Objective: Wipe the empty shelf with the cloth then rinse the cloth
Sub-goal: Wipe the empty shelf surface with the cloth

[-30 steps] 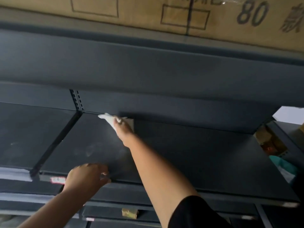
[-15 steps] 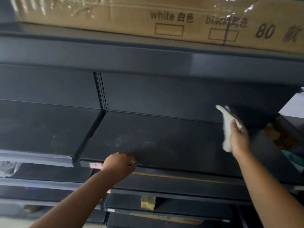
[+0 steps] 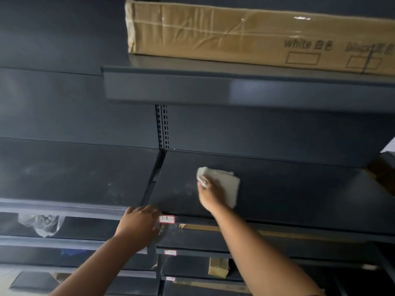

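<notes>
Most of the shelf [image 3: 299, 195] lies unwiped to the right of my right hand [image 3: 210, 194], which presses the cloth [image 3: 224, 184] flat near its left edge, while my left hand [image 3: 139, 223] rests open on the front edge.

The shelf [image 3: 299, 195] was dark grey metal, bare, with faint dusty smears near its left front. The pale cloth [image 3: 224, 184], apparently folded into a rough square, lay flat on its left part, near the middle of its depth.
</notes>
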